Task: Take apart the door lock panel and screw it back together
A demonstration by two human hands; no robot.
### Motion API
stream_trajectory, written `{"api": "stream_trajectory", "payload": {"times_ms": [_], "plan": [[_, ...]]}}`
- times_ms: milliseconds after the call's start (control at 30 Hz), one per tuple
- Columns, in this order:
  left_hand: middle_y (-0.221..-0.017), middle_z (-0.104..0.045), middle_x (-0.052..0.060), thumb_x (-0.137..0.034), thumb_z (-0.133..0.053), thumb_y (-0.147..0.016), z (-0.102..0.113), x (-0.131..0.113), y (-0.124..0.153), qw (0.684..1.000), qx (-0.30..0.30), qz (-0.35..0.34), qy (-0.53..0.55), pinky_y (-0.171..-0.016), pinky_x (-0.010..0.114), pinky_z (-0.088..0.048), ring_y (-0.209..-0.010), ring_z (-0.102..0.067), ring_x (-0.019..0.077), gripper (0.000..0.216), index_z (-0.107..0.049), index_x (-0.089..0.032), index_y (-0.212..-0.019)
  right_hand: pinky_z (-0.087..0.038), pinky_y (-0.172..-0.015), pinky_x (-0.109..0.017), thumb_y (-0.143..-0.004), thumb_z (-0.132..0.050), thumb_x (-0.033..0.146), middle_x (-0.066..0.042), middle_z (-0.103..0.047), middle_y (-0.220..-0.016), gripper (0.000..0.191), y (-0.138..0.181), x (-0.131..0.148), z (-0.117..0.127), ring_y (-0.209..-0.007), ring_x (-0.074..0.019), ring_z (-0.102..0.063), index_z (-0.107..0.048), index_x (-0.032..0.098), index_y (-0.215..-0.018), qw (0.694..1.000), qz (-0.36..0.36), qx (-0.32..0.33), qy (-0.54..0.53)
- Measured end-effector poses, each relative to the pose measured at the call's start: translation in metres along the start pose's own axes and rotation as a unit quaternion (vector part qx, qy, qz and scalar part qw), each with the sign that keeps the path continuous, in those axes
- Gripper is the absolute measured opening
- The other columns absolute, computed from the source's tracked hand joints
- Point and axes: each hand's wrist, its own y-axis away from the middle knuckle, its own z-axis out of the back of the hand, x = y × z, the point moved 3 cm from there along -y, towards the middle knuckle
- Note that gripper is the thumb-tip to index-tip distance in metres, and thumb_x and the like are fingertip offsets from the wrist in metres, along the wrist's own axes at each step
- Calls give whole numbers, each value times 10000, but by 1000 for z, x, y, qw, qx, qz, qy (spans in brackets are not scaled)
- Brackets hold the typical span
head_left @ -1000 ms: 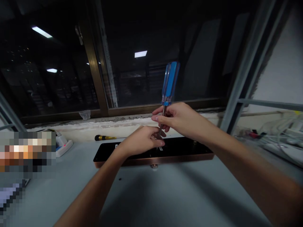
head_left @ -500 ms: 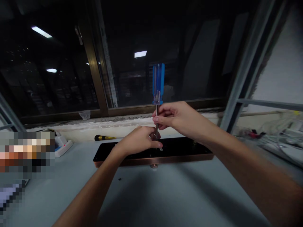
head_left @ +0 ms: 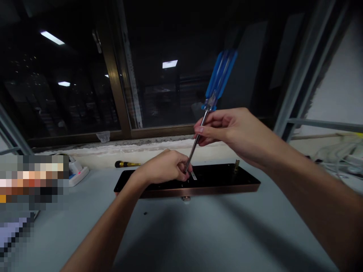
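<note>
My right hand pinches the metal shaft of a screwdriver with a clear blue handle. The screwdriver tilts, handle up to the right and tip down to the left. Around its lower end close the fingertips of my left hand; the tip itself is hidden by them. Beneath both hands lies a long, flat box with a black top and copper-coloured sides. A small white label is on its top near my left fingers, and a brass post stands near its right end.
Behind the box lies a second screwdriver, yellow and black. A white power strip is at the left, beside a pixelated area. One small dark piece sits on the table in front. Tangled cables are at the right, windows behind.
The blue screwdriver has gone from upright to leaning right. My right hand has moved up and to the right with its shaft, while my left fingers stay low by the box.
</note>
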Motion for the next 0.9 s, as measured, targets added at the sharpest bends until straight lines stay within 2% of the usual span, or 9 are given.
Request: {"api": "stream_trajectory", "payload": {"times_ms": [100,233,400,533,700,800,900], "plan": [[-704,-676,-9,-43,-488,-581,7,-1,14,996,55,50,-57,-553,213,-399,-655,-598,127,292,-620,-180,-803,-525,-600,-281,-668,-680,293,-10,-606,-629,128,1,4,6,-573,-124,-595,-605,191,-648,1000,8,-21,-18],[-687,-673,-24,-33,-476,-509,13,-8,32,971,131,143,-140,-491,201,-363,-613,-574,132,381,-627,-206,-812,-519,-592,-269,-668,-674,295,-4,-600,-614,127,3,9,12,-553,-111,-586,-608,192,-636,999,18,-35,-32],[-674,-662,-21,-53,-513,-495,16,-12,38,947,142,188,-217,-499,219,-350,-618,-554,149,338,-637,-220,-761,-520,-593,-280,-640,-699,292,-5,-598,-613,143,5,11,13,-551,-114,-585,-615,178,-658,999,11,-28,-38],[-687,-651,-8,-125,-526,-548,20,-12,38,953,78,173,-237,-505,228,-334,-619,-534,153,252,-636,-229,-750,-509,-588,-258,-686,-664,257,-8,-597,-610,107,7,13,18,-556,-101,-585,-617,161,-673,999,18,-26,-25],[-694,-638,27,-176,-466,-691,8,-25,19,968,-49,35,-243,-570,262,-353,-630,-531,162,190,-641,-204,-760,-504,-570,-251,-668,-683,260,-31,-610,-571,131,7,10,28,-556,-111,-594,-624,144,-659,999,-3,8,53],[-754,-664,41,-143,-460,-714,-9,-24,0,977,-110,-10,-180,-660,281,-398,-706,-566,172,221,-662,-187,-792,-509,-585,-246,-679,-667,220,-35,-615,-588,91,4,4,28,-565,-106,-594,-622,143,-660,997,-16,21,67],[-758,-675,47,-110,-492,-694,-23,-12,-15,987,-153,16,-51,-694,272,-441,-716,-589,159,229,-668,-154,-833,-520,-628,-265,-721,-615,197,-49,-621,-651,67,1,-5,23,-617,-117,-606,-618,134,-699,996,-40,41,69]]}}
